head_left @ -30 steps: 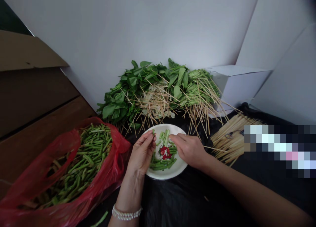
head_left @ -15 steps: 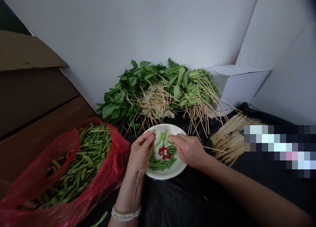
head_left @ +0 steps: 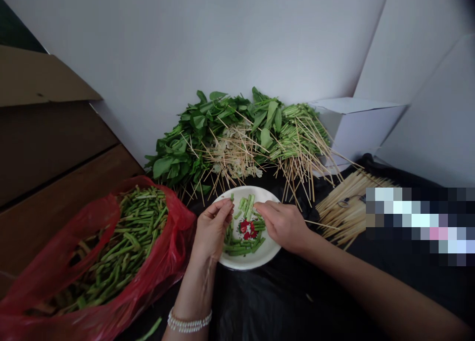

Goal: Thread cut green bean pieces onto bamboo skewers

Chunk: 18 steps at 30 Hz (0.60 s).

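My left hand (head_left: pixel 214 225) is over the left rim of a white plate (head_left: pixel 253 263), its thumb and fingertips pinching a short green bean piece (head_left: pixel 232 197). Closed at the plate's right side, my right hand (head_left: pixel 284 224) grips a thin wooden skewer (head_left: pixel 323 226), whose blunt end sticks out behind the hand. Pale green bean pieces (head_left: pixel 248 206) sit side by side at the skewer's front; the tip itself is hard to make out. More cut green beans (head_left: pixel 243 247) lie in the plate around a red printed pattern.
At left stands an open red plastic bag (head_left: pixel 178 222) of cut beans. Behind the plate are leafy greens (head_left: pixel 166 158), skewered white pieces (head_left: pixel 233 150) and skewered beans (head_left: pixel 300 133). Loose skewers (head_left: pixel 345 202) lie at right, near a white box (head_left: pixel 363 128).
Almost nothing differs. Both hands keep their places over the plate, with the left fingertips shifted very slightly around the bean piece.
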Tool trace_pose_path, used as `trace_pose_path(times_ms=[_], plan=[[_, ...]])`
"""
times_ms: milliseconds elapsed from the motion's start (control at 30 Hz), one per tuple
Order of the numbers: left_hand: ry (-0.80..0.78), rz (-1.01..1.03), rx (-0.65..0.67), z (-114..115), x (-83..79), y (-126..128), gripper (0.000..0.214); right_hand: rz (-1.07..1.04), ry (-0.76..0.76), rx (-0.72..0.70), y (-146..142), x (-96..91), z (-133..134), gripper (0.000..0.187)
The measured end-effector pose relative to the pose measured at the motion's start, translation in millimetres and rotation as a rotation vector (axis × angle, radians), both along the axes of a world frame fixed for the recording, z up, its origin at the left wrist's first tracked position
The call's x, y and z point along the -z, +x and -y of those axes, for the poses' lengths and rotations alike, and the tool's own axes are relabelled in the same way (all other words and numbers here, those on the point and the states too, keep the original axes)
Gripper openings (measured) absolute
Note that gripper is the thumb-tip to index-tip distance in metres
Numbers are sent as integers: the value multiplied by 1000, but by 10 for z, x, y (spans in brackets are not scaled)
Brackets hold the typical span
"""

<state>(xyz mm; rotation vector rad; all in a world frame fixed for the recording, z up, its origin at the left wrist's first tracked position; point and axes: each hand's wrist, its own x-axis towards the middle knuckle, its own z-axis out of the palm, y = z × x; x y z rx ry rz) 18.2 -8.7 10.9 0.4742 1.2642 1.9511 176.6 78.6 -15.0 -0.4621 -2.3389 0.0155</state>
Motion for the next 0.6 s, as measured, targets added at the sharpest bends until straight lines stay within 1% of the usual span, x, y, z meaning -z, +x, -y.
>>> trace_pose_path(times_ms=[200,367,600], plan=[[-41,-34,-6,3,21,0,28,30,-23,-10,4,-1,1,30],[-62,-87,16,12,44,-41,25,45,-19,-11,10,-14,1,31],[-99,-105,47,16,38,-59,26,53,-29,-24,11,-13,-4,31]])
